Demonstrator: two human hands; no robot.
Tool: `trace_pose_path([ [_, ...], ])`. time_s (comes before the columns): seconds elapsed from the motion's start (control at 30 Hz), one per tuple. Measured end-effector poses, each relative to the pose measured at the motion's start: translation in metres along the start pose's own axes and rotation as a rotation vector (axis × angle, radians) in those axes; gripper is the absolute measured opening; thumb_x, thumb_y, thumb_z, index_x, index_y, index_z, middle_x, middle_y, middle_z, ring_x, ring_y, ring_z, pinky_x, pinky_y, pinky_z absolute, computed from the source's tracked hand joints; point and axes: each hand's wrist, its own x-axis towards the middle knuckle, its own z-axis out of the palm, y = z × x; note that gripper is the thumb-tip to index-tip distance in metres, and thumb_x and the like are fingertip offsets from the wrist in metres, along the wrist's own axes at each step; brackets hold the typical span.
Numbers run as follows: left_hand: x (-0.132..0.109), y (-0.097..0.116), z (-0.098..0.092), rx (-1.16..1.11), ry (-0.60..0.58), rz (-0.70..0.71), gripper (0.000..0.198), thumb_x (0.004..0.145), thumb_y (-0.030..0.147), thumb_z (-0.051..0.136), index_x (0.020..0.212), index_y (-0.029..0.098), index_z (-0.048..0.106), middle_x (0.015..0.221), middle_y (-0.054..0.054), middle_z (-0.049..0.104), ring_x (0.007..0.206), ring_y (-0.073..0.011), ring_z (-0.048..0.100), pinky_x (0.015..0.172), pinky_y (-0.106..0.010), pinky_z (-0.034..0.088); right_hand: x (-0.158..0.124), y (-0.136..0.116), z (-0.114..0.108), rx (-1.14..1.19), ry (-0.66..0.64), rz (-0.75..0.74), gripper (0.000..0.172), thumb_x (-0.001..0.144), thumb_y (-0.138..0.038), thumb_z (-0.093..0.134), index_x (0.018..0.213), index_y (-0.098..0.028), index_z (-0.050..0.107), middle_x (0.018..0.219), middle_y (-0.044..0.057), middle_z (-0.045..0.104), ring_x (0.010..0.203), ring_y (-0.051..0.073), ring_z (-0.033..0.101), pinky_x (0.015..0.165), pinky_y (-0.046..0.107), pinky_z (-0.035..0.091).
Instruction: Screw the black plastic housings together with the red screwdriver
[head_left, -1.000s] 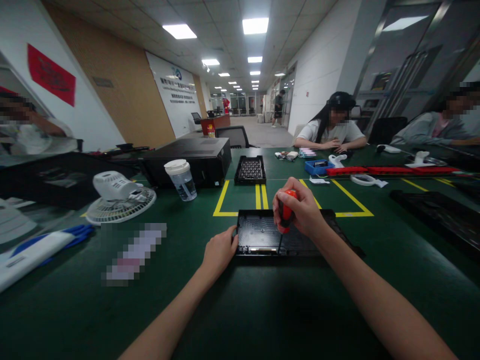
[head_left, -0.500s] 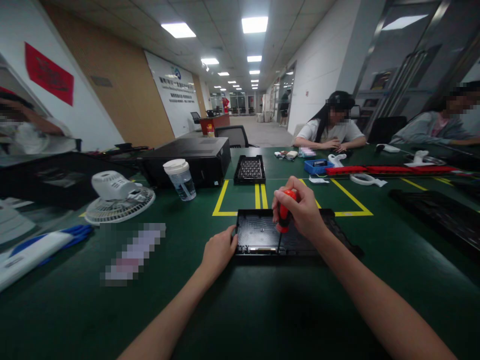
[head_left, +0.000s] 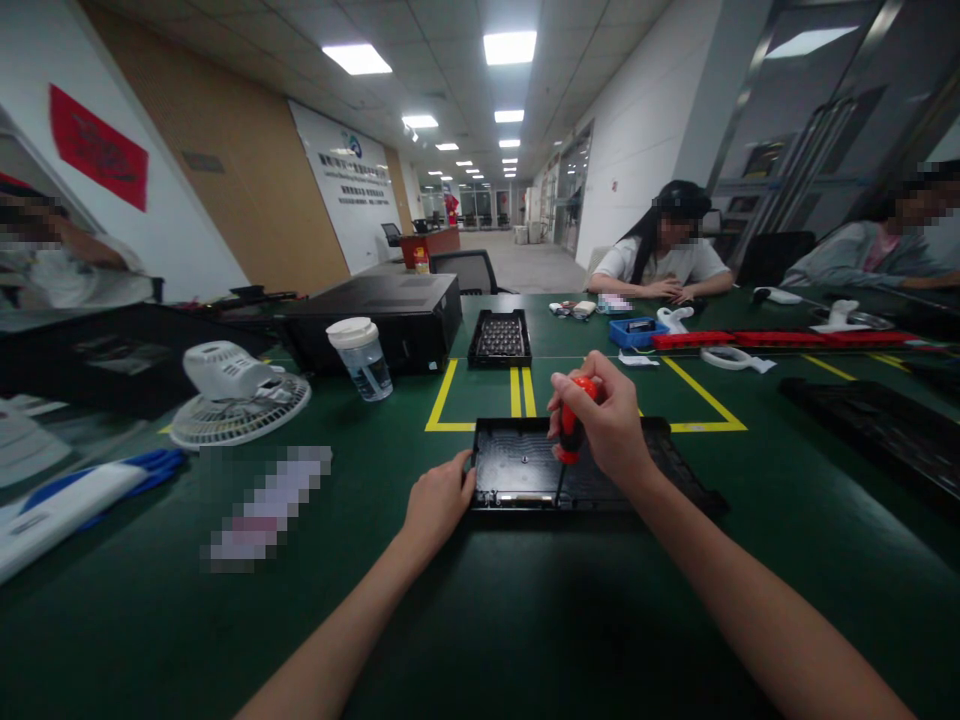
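Note:
A flat black plastic casing [head_left: 517, 470] lies on the green table mat in front of me. My right hand [head_left: 607, 420] is wrapped round the red and black handle of a screwdriver [head_left: 571, 425], held upright with its tip down on the casing's near edge. My left hand [head_left: 439, 500] is curled against the casing's left edge, pressing on it.
A small white fan [head_left: 232, 395] and a lidded plastic jar [head_left: 361, 358] stand at the left beside a black computer case [head_left: 382, 320]. A black tray of small parts [head_left: 500, 340] sits beyond yellow floor-tape lines. People sit at the far and left sides; another black panel [head_left: 877, 425] lies right.
My right hand has shifted very slightly on the screwdriver handle; the tip stays on the casing. The left hand has not moved. A person walking in the far corridor has gone from sight.

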Motion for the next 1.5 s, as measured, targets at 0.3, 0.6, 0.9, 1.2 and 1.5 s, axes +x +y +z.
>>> trace_pose_path([
  [0.3,0.0,-0.001,0.001,-0.007,0.009,0.013,0.04,0.087,0.038,0.034,0.122,0.024,0.045,0.093,-0.006,0.066,0.079,-0.017,0.062,0.069,-0.026,0.046,-0.001,0.002,0.0,-0.081,0.106,-0.016,0.026,0.078,-0.032,0.056,0.068,-0.019,0.035,0.058,-0.004,0.053,0.036,0.008,0.052,0.032,0.017,0.041],
  [0.6,0.0,0.0,-0.001,-0.025,-0.013,0.006,0.039,0.087,0.036,0.035,0.123,0.024,0.045,0.096,-0.006,0.066,0.083,-0.0171,0.062,0.073,-0.027,0.046,-0.007,0.002,0.005,-0.126,0.258,-0.033,0.027,0.077,-0.035,0.056,0.068,-0.02,0.035,0.058,-0.004,0.051,0.036,0.007,0.049,0.028,0.015,0.035],
  [0.9,0.001,-0.002,0.002,-0.02,0.015,0.025,0.039,0.086,0.037,0.035,0.122,0.024,0.045,0.095,-0.006,0.066,0.08,-0.0172,0.062,0.069,-0.026,0.046,-0.013,0.0,0.012,-0.143,0.305,-0.054,0.026,0.078,-0.033,0.055,0.068,-0.02,0.035,0.057,-0.005,0.049,0.036,0.004,0.043,0.033,0.016,0.035],
  [1.2,0.0,-0.001,0.0,-0.032,0.001,0.02,0.039,0.087,0.036,0.034,0.123,0.024,0.044,0.094,-0.005,0.066,0.081,-0.0169,0.062,0.07,-0.026,0.046,-0.012,0.005,0.012,0.068,0.143,-0.016,0.016,0.084,-0.034,0.044,0.076,-0.019,0.045,0.049,-0.006,0.042,0.034,0.005,0.036,0.03,0.015,0.029],
  [1.5,0.002,-0.005,0.005,0.005,0.013,0.021,0.04,0.086,0.038,0.034,0.122,0.025,0.045,0.093,-0.006,0.066,0.081,-0.0178,0.062,0.072,-0.028,0.046,-0.004,0.012,0.004,0.339,-0.132,-0.015,0.027,0.082,-0.028,0.033,0.072,-0.014,0.054,0.057,0.0,0.048,0.038,0.008,0.044,0.033,0.019,0.032],
])
